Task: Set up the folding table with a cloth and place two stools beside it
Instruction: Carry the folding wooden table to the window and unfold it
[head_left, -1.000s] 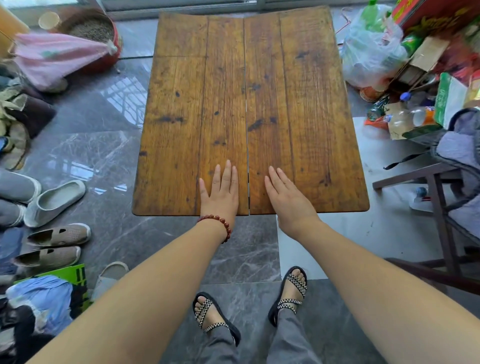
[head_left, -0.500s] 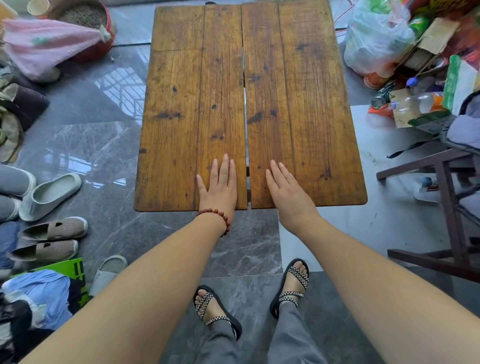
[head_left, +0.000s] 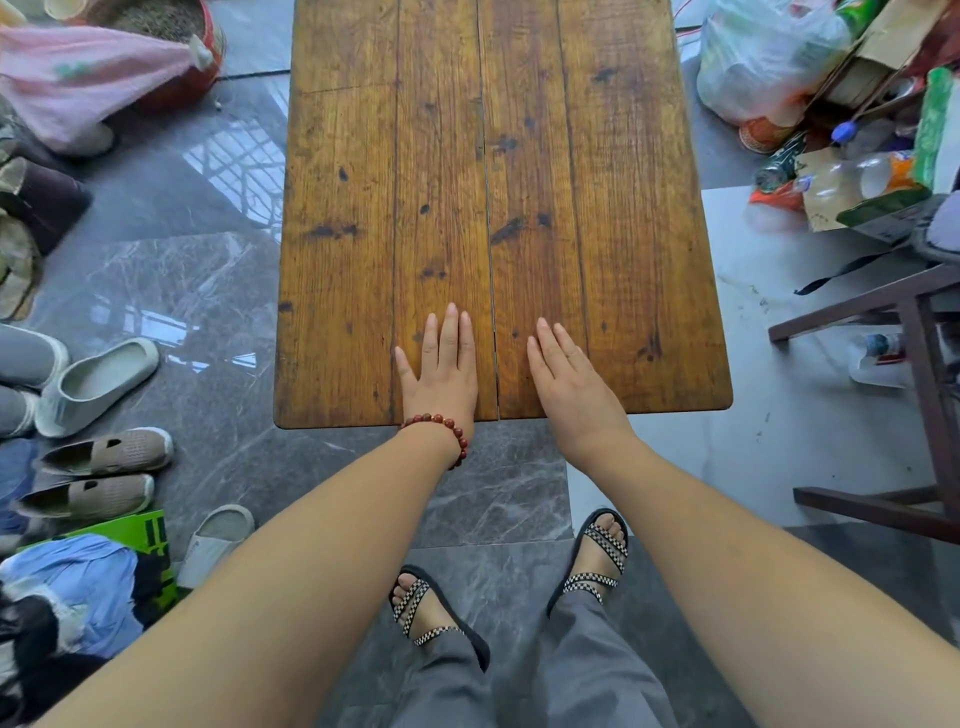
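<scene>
Bead bracelet (head_left: 441, 431): red-brown round beads, on wrist of left hand (head_left: 441, 371). Forearms bare. Grey trousers (head_left: 587, 675), loose at ankles. Sandals (head_left: 415, 597) on both feet: blk soles, blk/wht checkered straps across toes & instep, open toes.

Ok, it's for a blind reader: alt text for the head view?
The left hand and right hand lie flat on the near edge of a wooden folding table, either side of its centre seam.
</scene>
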